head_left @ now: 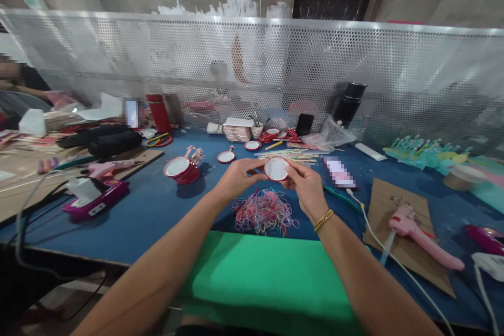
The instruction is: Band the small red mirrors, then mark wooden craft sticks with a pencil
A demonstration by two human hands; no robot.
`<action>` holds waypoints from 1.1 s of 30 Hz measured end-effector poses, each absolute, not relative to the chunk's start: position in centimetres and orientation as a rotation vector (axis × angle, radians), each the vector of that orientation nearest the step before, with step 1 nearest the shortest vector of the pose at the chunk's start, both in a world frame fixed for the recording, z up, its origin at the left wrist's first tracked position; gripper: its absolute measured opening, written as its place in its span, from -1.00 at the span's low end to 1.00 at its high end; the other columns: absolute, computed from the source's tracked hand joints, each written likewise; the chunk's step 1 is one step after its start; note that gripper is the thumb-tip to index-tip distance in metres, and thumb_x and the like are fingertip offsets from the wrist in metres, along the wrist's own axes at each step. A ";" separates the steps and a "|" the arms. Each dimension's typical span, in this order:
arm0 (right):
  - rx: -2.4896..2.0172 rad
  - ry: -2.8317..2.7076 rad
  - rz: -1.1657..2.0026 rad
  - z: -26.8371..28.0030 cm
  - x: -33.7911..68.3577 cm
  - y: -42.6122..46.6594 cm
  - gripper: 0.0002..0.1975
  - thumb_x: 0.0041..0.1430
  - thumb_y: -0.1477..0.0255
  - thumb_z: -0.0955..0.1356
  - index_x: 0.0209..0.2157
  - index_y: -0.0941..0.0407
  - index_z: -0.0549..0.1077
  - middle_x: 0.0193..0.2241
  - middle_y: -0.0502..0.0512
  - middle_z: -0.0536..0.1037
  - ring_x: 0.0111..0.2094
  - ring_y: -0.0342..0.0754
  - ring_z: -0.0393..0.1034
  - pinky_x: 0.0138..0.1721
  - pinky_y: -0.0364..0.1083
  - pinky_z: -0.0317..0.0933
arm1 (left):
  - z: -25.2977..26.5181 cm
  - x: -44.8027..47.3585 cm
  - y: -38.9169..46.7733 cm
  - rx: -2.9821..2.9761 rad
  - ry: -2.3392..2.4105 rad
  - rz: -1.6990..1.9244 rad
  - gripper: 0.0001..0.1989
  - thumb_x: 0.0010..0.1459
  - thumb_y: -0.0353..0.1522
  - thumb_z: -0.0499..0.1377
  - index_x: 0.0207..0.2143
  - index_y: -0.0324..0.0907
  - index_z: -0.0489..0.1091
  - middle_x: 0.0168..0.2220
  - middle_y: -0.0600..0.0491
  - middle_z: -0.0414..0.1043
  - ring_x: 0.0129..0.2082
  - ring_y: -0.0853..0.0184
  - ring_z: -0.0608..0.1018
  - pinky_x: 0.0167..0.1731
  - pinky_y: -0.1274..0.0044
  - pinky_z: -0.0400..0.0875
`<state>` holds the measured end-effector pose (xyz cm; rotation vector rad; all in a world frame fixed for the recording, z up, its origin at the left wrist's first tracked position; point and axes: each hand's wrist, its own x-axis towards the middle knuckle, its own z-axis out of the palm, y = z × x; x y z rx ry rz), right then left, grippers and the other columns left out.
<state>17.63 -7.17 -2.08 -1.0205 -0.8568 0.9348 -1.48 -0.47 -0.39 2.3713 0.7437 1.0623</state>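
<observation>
Red-rimmed disc (276, 168): held up between 2 hands, white face showing, just beyond and above the heap of loops.
Left hand (246, 172): pinching the left edge of the disc between thumb and fingers, grip narrow.
Right hand (308, 184): narrow as well, thumb at the right side of the white face, other fingers partly hidden behind the rim.
Gold bracelet (323, 220): around the right wrist.
Heap of loops (263, 212): thin, mixed pinks, reds and blues, lying on the blue table (157, 220) between the forearms.
Green cloth (263, 268): at the near edge, just below the loops.
Stack of discs (181, 170): red rims piled together, left of the left hand, small pinkish handles jutting from the far side.
Loose discs (226, 157): at least 2, lying flat beyond the left hand.
Thin sticks (311, 155): scattered behind the right hand.
Lit phone (339, 172): flat, just right of the right hand, white cable (374, 236) at the near end.
Pink glue gun (421, 236): resting on brown cardboard (384, 194), well to the right.
2nd glue gun (108, 168): far left, near a purple power strip (96, 202).
Flasks: 1 red (158, 113), 1 black (350, 104), before the perforated screen (197, 63).
Co-worker (33, 76): partly visible, far left.
</observation>
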 end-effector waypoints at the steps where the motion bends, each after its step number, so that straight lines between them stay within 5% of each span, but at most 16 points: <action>1: -1.018 -0.858 0.939 -2.1 17.6 -7.2 -0.50 -0.09 0.20 0.51 -0.09 0.14 0.61 -0.48 0.02 0.63 -0.61 -0.15 0.40 -0.51 -0.10 0.39 | -0.4 -1.5 -0.5 2.374 0.756 1.065 -0.59 0.11 -0.31 0.31 0.05 -0.04 0.50 -0.05 -0.03 0.59 -0.15 0.28 0.60 -0.19 0.43 0.54; 33: -0.980 -0.750 0.951 -2.7 16.6 -7.4 -0.55 -0.12 0.24 0.51 -0.14 0.12 0.61 -0.39 0.01 0.65 -0.62 -0.17 0.37 -0.54 -0.13 0.36 | -0.5 -1.0 -1.6 2.413 0.829 1.115 -0.53 0.02 -0.28 0.39 0.02 -0.13 0.52 -0.02 -0.09 0.57 -0.16 0.25 0.62 -0.15 0.38 0.57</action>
